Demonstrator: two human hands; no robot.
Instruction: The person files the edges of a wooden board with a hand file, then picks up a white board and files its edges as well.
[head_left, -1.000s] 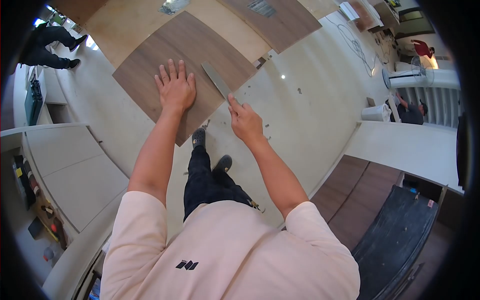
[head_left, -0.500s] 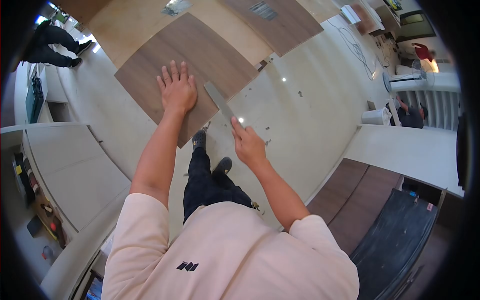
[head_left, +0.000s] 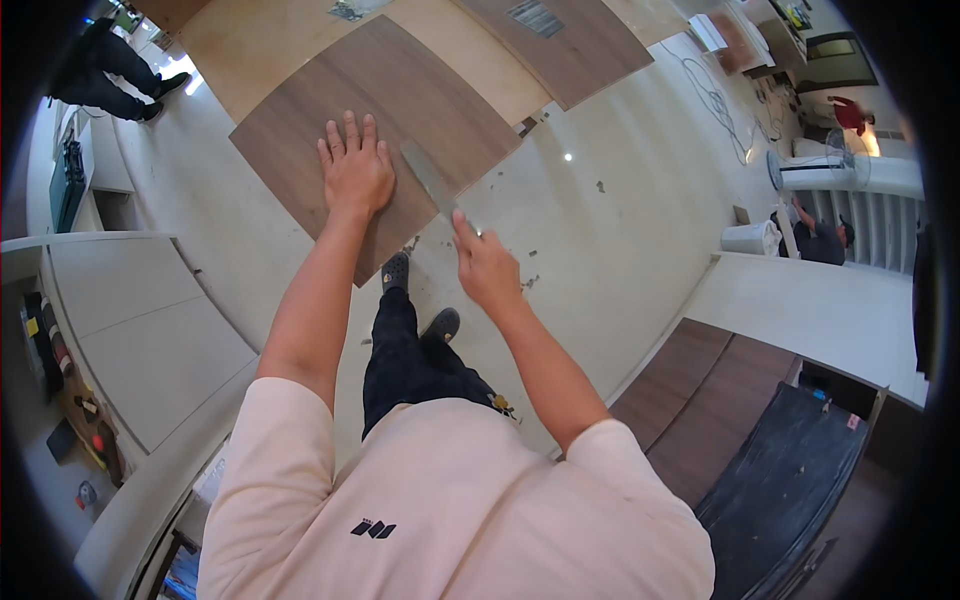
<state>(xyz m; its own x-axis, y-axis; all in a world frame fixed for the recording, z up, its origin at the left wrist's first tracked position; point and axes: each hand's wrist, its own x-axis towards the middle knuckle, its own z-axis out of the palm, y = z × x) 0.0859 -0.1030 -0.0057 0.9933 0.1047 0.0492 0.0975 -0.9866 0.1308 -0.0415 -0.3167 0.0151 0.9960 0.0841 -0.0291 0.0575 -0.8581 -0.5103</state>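
Observation:
A brown wood-grain board (head_left: 300, 125) lies in front of me, its near corner pointing toward my feet. My left hand (head_left: 357, 180) rests flat on it with the fingers spread. In my right hand (head_left: 488, 264) is a long, flat grey file (head_left: 428, 176), gripped at its near end with the index finger stretched along it. The file's blade overlaps the board's right-hand edge, its far end over the board's face. Part of the handle is hidden in my fist.
Under the board is a larger plywood sheet (head_left: 238, 75), with a second brown board (head_left: 590, 45) to the right. Small scraps (head_left: 530, 282) dot the pale floor. White cabinets (head_left: 150, 320) stand left; a dark-topped unit (head_left: 780, 480) stands right. Another person's legs (head_left: 125, 80) show upper left.
My right hand has moved slightly forward and left, carrying the file farther over the board's edge. My left hand stays spread in the same place on the board.

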